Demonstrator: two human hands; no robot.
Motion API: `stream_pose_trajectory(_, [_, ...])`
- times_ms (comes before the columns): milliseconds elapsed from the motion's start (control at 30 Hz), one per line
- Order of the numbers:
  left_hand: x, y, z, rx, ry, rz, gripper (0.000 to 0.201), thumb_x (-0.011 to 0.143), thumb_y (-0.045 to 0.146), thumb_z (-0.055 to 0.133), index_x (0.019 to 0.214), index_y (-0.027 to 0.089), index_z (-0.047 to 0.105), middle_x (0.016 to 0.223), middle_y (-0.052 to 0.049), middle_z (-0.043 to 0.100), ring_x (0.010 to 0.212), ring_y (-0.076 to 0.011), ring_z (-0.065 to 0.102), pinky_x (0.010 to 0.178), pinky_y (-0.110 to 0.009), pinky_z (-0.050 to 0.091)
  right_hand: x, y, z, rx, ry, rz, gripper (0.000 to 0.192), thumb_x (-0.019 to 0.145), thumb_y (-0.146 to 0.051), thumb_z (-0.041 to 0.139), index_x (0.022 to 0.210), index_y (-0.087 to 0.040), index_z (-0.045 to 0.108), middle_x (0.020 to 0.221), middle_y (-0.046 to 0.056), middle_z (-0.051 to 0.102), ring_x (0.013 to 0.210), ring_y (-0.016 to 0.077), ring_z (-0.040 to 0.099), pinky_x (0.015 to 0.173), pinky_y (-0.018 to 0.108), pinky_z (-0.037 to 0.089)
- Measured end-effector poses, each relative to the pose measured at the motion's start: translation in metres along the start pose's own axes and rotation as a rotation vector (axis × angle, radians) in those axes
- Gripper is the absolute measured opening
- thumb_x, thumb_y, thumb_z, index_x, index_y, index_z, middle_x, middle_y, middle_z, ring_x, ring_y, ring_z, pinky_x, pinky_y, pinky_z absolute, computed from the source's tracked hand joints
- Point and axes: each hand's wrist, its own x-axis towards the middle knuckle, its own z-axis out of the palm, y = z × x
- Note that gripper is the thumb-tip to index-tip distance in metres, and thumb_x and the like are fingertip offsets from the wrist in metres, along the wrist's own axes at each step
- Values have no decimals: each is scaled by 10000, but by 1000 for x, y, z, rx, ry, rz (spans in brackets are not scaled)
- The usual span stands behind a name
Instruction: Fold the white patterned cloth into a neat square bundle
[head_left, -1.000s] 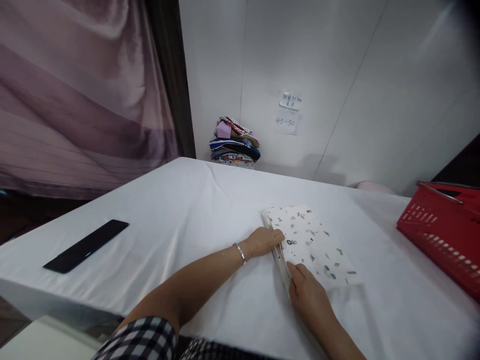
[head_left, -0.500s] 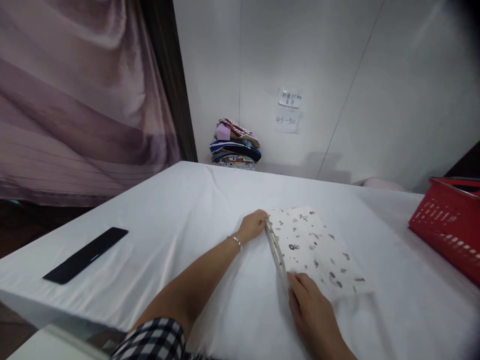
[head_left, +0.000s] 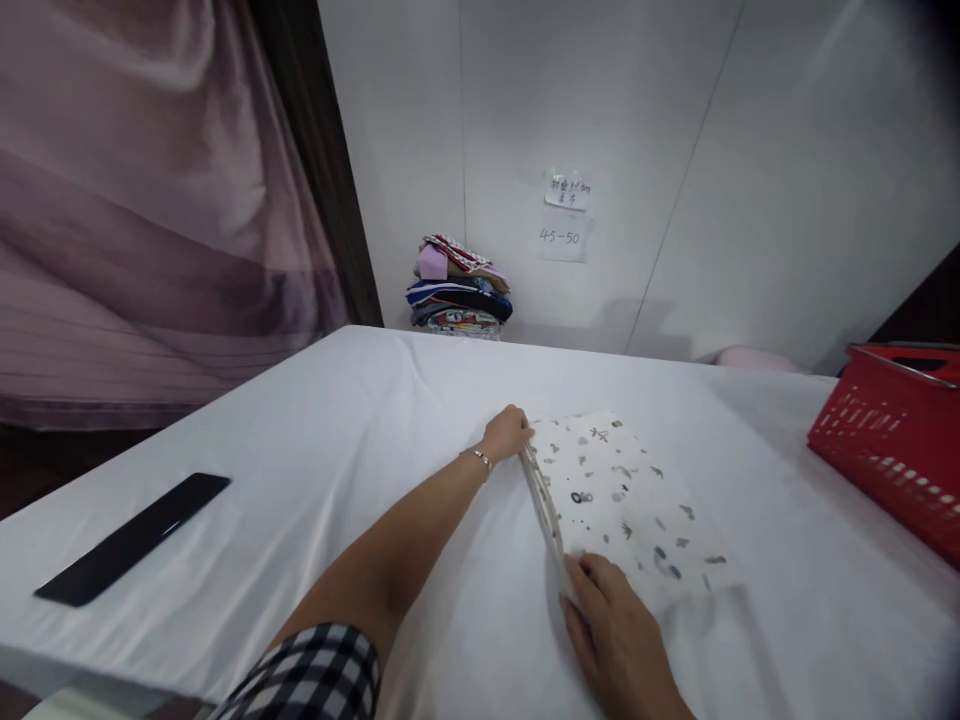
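Observation:
A folded white cloth (head_left: 622,490) with small grey and brown printed figures lies on the white-covered table (head_left: 322,440). My left hand (head_left: 508,432), a bracelet on its wrist, pinches the cloth's far left corner. Closer to me, my right hand (head_left: 611,625) grips the near end of the same left edge, thumb and fingers on either side of it. Between the two hands that edge is slightly raised and shows stacked layers. Part of the cloth's near side is hidden behind my right hand.
A flat black object (head_left: 135,540) lies at the table's left. A red basket (head_left: 892,440) with a metal handle stands on the right. Folded fabrics (head_left: 461,285) are piled by the back wall under paper signs (head_left: 564,215). A pinkish curtain (head_left: 150,200) hangs at left.
The camera view has shifted a little. Both hands keep hold of the cloth's left edge, and the cloth lies almost the same as before.

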Motion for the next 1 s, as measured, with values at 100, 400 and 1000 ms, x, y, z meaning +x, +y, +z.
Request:
stream_pose_trajectory(100, [3,-3,0,-22,-7,-40,107,798,288,540,794,184,567,1002,-38,594,874,-155,555,760,-247,406,-1,2,2,-11,30,-32,348,818,-195,465,1156,-203,548,1040,88,596,871,199,590,718,281,536])
stream_pose_trajectory(400, [5,-6,12,-82,-20,-204,191,790,254,515,960,196,582,967,-46,660,852,-174,593,695,-255,432,0,10,-14,122,-93,-46,324,844,-250,463,1149,-220,566,1071,82,601,917,183,597,758,263,534])
stream_pose_trajectory(1000, [-44,-13,-12,-50,-114,-136,270,734,153,509,978,159,624,902,-59,686,818,-164,615,677,-225,423,49,185,-55,200,-143,637,471,695,-266,643,1139,-109,625,1092,129,659,953,264,632,825,344,479])
